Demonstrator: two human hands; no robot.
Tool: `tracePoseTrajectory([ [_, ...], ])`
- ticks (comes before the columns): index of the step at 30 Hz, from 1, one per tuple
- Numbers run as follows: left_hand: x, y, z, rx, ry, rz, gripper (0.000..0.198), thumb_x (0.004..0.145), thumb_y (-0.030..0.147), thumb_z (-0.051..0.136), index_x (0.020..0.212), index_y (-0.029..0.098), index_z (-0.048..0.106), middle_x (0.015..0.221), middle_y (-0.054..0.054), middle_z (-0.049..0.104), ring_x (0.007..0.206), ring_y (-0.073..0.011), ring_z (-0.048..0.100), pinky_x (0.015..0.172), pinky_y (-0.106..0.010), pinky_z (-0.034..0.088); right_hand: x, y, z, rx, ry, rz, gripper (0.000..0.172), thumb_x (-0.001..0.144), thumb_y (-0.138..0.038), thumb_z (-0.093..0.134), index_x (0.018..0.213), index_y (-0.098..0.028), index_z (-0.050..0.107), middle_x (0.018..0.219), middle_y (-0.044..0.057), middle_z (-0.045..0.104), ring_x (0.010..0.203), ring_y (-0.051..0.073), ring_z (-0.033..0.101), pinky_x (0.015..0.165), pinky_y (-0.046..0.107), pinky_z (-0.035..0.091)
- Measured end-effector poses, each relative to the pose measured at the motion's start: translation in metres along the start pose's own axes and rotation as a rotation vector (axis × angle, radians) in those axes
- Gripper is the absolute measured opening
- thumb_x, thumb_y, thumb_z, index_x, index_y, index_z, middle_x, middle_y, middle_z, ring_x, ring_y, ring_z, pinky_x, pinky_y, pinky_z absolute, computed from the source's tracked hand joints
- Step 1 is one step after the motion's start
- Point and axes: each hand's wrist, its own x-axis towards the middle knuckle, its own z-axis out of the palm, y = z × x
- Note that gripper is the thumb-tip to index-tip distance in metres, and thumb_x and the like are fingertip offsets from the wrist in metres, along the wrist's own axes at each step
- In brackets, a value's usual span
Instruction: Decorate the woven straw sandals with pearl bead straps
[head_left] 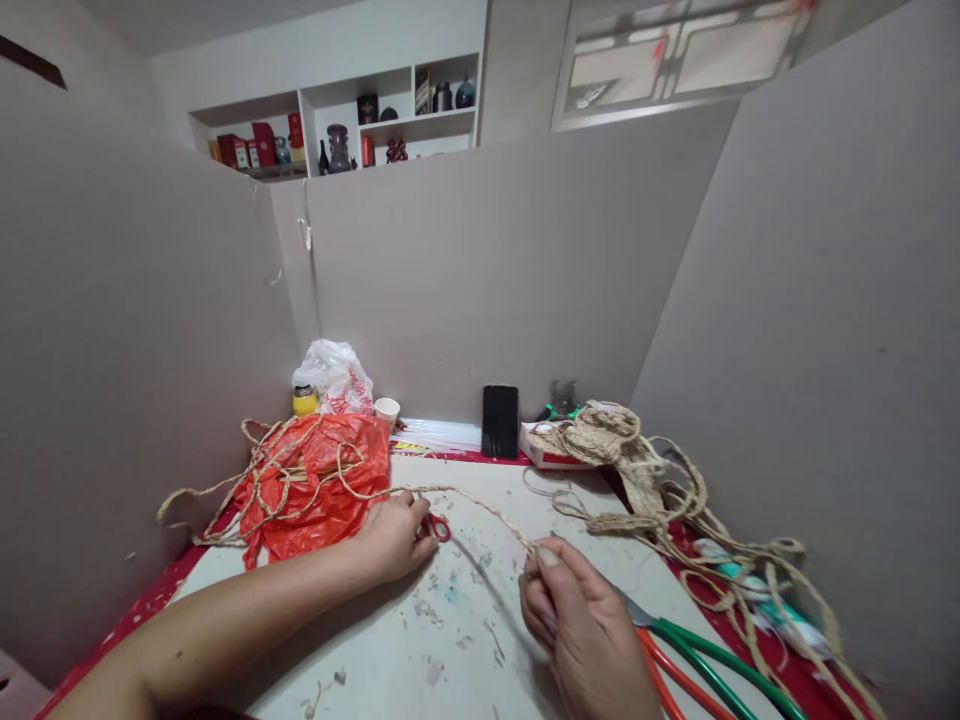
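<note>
My right hand [581,625] is closed, with thumb and fingers pinching the end of a thin braided straw cord [480,503]. From there the cord runs left above my left hand and on to a red plastic bag [322,510], where it lies in loose loops. My left hand [394,535] is flat to the board, its fingers curled around small red-handled scissors [439,527]; the blades are mostly hidden. Just right of my right hand lies a cutting tool with long green and orange handles [694,650], partly covered by the hand.
A white board [360,650] with fibre scraps covers the red cloth. A phone [500,420] leans at the back. Piled braid [607,435] and loose cords line the right side. A paper cup [387,410], yellow jar [304,400] and white bag [334,375] stand back left. Grey partitions surround the table.
</note>
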Motion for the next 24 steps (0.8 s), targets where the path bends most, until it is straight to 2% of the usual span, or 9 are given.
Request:
tracePoseTrajectory([
  [3, 0.013, -0.004, 0.009, -0.048, -0.069, -0.013, 0.029, 0.09, 0.035, 0.056, 0.113, 0.016, 0.058, 0.112, -0.008, 0.061, 0.096, -0.021, 0.061, 0.083, -0.041, 0.051, 0.001, -0.003, -0.001, 0.006, 0.013, -0.008, 0.04, 0.081, -0.056, 0.062, 0.07, -0.02, 0.048, 0.05, -0.011, 0.027, 0.043, 0.006, 0.021, 0.038, 0.015, 0.02],
  [7, 0.028, -0.007, 0.02, -0.132, -0.115, -0.012, 0.03, 0.091, 0.033, 0.056, 0.115, 0.016, 0.057, 0.113, -0.008, 0.061, 0.094, -0.0202, 0.062, 0.079, -0.039, 0.054, 0.003, -0.01, -0.003, 0.002, 0.03, -0.042, 0.038, 0.084, -0.054, 0.06, 0.069, -0.021, 0.048, 0.049, -0.01, 0.029, 0.042, 0.006, 0.022, 0.037, 0.015, 0.02],
  [12, 0.046, 0.012, 0.032, -0.2, -0.073, 0.008, 0.031, 0.091, 0.033, 0.056, 0.116, 0.015, 0.057, 0.114, -0.008, 0.06, 0.095, -0.0209, 0.062, 0.08, -0.04, 0.054, 0.005, -0.016, -0.002, 0.028, 0.045, -0.064, 0.037, 0.083, -0.052, 0.062, 0.07, -0.02, 0.048, 0.049, -0.01, 0.03, 0.042, 0.006, 0.024, 0.037, 0.014, 0.021],
  [16, 0.062, 0.029, 0.035, -0.216, -0.006, 0.079, 0.032, 0.091, 0.034, 0.056, 0.117, 0.016, 0.057, 0.117, -0.009, 0.059, 0.098, -0.0215, 0.061, 0.083, -0.042, 0.052, 0.005, -0.015, -0.001, 0.019, 0.056, -0.049, 0.038, 0.081, -0.054, 0.063, 0.07, -0.02, 0.049, 0.049, -0.011, 0.029, 0.042, 0.005, 0.023, 0.036, 0.014, 0.019],
  [20, 0.071, 0.023, 0.031, -0.181, 0.064, 0.11, 0.042, 0.091, 0.037, 0.055, 0.129, 0.02, 0.049, 0.137, -0.011, 0.047, 0.12, -0.0285, 0.049, 0.099, -0.054, 0.04, 0.006, -0.012, -0.001, 0.001, 0.048, -0.043, 0.041, 0.079, -0.057, 0.064, 0.068, -0.021, 0.048, 0.049, -0.011, 0.029, 0.042, 0.005, 0.021, 0.036, 0.014, 0.018],
  [22, 0.071, 0.013, 0.03, -0.162, 0.015, 0.12, 0.051, 0.091, 0.042, 0.051, 0.136, 0.019, 0.043, 0.145, -0.013, 0.039, 0.131, -0.032, 0.039, 0.106, -0.058, 0.031, 0.008, -0.01, -0.002, -0.01, 0.04, -0.043, 0.042, 0.079, -0.058, 0.063, 0.068, -0.021, 0.047, 0.049, -0.01, 0.028, 0.042, 0.005, 0.02, 0.037, 0.015, 0.018],
  [24, 0.065, 0.002, 0.028, -0.148, -0.069, 0.147, 0.06, 0.093, 0.05, 0.042, 0.142, 0.015, 0.036, 0.151, -0.017, 0.031, 0.139, -0.0331, 0.027, 0.112, -0.055, 0.022, 0.011, -0.008, -0.003, -0.011, 0.036, -0.043, 0.041, 0.08, -0.057, 0.062, 0.069, -0.021, 0.047, 0.049, -0.011, 0.027, 0.043, 0.006, 0.021, 0.038, 0.015, 0.018],
])
